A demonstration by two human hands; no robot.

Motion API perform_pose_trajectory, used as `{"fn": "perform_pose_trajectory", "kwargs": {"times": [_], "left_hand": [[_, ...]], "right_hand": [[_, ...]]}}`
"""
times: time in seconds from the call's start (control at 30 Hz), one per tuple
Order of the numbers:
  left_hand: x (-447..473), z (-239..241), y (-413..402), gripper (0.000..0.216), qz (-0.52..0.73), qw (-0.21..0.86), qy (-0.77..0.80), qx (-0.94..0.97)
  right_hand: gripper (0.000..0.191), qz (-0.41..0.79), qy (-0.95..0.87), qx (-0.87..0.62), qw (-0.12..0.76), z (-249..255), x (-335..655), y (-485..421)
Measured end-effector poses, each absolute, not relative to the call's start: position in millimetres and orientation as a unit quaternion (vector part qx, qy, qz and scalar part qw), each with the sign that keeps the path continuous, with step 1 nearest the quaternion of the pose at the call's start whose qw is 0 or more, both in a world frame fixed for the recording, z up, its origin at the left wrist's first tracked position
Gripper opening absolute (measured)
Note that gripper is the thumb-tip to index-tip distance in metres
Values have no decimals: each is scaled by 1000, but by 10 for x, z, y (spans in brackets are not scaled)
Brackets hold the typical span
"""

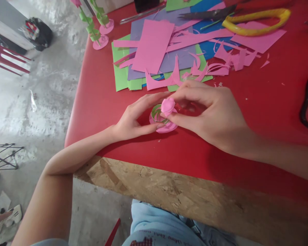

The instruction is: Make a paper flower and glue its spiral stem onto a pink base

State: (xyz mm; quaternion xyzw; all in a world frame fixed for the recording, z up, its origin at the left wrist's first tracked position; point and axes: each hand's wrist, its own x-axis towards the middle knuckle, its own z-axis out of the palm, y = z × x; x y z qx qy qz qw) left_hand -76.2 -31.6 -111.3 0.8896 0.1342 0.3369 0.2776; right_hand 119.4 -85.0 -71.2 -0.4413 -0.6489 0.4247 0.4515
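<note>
A small pink paper flower (pixel 167 106) is pinched between the thumb and fingers of my right hand (pixel 210 109). Below it a curled green paper strip (pixel 156 112) stands over a round pink paper base (pixel 169 129), near the table's front edge. My left hand (pixel 137 118) curves around the left side of the base, its thumb at the near rim and its fingers reaching along the far side. Whether the flower is joined to the green strip is hidden by my right fingers.
Pink, green, purple and blue paper sheets (pixel 154 44) and pink offcuts (pixel 161 82) lie beyond my hands on the red table (pixel 105 109). Yellow-handled scissors (pixel 256 22) rest on them. Finished paper flowers (pixel 100 41) stand at the far left corner. A black loop (pixel 305 102) lies right.
</note>
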Motion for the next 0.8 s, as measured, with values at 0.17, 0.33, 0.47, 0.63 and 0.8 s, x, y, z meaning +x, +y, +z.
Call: {"fn": "perform_pose_trajectory", "kwargs": {"times": [0.17, 0.33, 0.47, 0.63, 0.8], "left_hand": [[-728, -1103, -337, 63, 379, 306, 121, 865], [-712, -1057, -353, 35, 437, 295, 148, 837], [-702, -1012, -367, 13, 449, 259, 163, 839], [-669, -969, -392, 15, 460, 259, 184, 829], [-669, -957, -357, 28, 463, 210, 139, 850]], "right_hand": [[3, 417, -655, -436, 455, -727, 1187, -831], [8, 408, -663, -439, 448, -717, 1187, -831], [11, 418, -662, -436, 444, -720, 1184, -826], [11, 417, -666, -440, 435, -753, 1183, -814], [8, 404, -678, -441, 427, -768, 1185, -816]]}}
